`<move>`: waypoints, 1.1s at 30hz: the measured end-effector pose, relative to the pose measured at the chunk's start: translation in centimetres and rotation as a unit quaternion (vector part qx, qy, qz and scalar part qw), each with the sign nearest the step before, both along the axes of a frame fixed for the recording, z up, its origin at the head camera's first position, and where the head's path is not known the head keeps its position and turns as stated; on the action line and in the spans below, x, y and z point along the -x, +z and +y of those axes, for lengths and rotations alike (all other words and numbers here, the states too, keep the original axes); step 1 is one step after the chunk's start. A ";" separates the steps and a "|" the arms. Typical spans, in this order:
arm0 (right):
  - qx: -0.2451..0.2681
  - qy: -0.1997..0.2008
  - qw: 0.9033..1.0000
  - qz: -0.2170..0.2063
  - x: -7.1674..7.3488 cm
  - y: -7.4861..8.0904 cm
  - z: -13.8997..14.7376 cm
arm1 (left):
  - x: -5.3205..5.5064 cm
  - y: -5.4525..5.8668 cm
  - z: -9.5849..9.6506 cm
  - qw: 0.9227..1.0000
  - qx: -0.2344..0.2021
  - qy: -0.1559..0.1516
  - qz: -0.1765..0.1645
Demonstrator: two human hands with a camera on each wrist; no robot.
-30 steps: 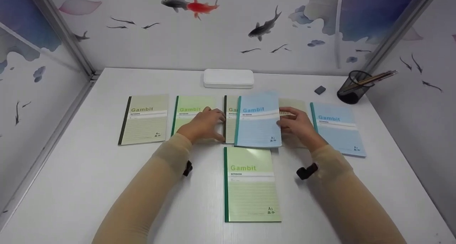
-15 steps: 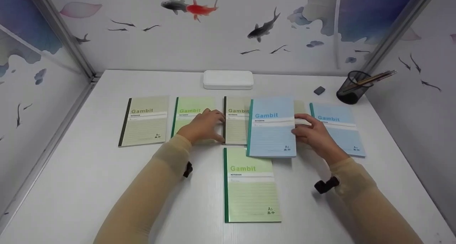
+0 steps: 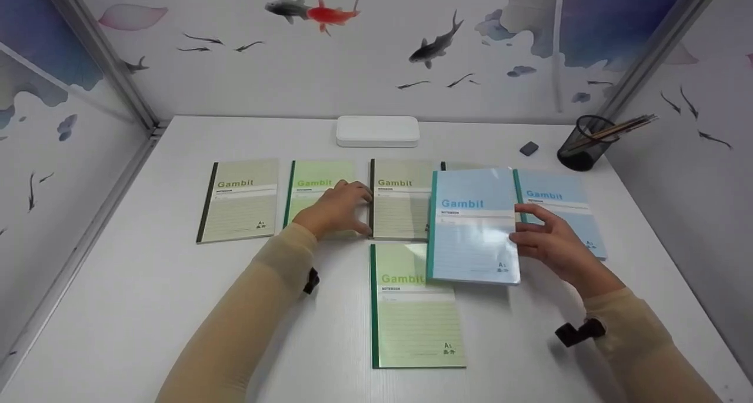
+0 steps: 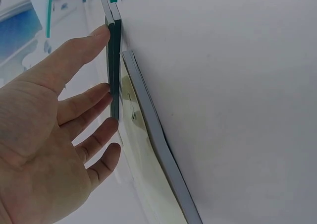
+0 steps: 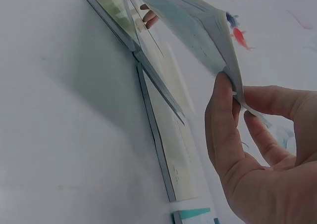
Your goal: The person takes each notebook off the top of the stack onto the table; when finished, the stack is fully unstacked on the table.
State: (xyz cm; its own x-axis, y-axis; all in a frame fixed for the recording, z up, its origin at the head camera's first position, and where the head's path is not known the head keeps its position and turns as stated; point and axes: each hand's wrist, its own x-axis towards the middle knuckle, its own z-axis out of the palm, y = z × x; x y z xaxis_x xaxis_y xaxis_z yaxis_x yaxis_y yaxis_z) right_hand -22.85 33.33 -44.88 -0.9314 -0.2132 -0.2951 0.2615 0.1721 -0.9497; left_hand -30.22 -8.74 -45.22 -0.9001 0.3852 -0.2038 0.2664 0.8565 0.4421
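Observation:
In the head view my right hand (image 3: pixel 556 244) pinches the right edge of a blue notebook (image 3: pixel 470 238), thumb on one face and fingers on the other. The right wrist view shows that notebook (image 5: pixel 198 35) raised and tilted above the others. It overlaps a mostly covered beige notebook (image 3: pixel 470 165) and the corner of a green notebook (image 3: pixel 417 326) in front. My left hand (image 3: pixel 338 207) lies over a light green notebook (image 3: pixel 309 170). Its thumb and fingertips are at the dark spine of a beige notebook (image 3: pixel 403 215); that spine (image 4: pixel 115 70) shows in the left wrist view.
Another beige notebook (image 3: pixel 241 215) lies at the left of the row, and a second blue one (image 3: pixel 556 200) at the right. Behind them stand a white case (image 3: pixel 377 132), a dark eraser (image 3: pixel 529 149) and a black mesh pen cup (image 3: pixel 579 150). Printed walls bound the white table (image 3: pixel 106 320).
My right hand has drawn the blue notebook rightward and toward me, off the middle beige notebook, uncovering it. My left hand has stayed in place.

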 end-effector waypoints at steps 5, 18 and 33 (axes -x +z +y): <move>0.023 0.034 0.999 -0.011 -1.1 0.3 2.1 | -0.1 0.1 0.1 1.000 -0.008 0.002 -0.002; 0.023 0.143 0.988 -0.057 -3.8 0.6 5.6 | -0.1 0.4 -0.1 1.000 -0.001 -0.010 0.000; -0.130 0.114 0.982 -0.079 -6.2 -0.7 5.2 | -0.1 0.3 0.1 1.000 -0.001 0.003 -0.007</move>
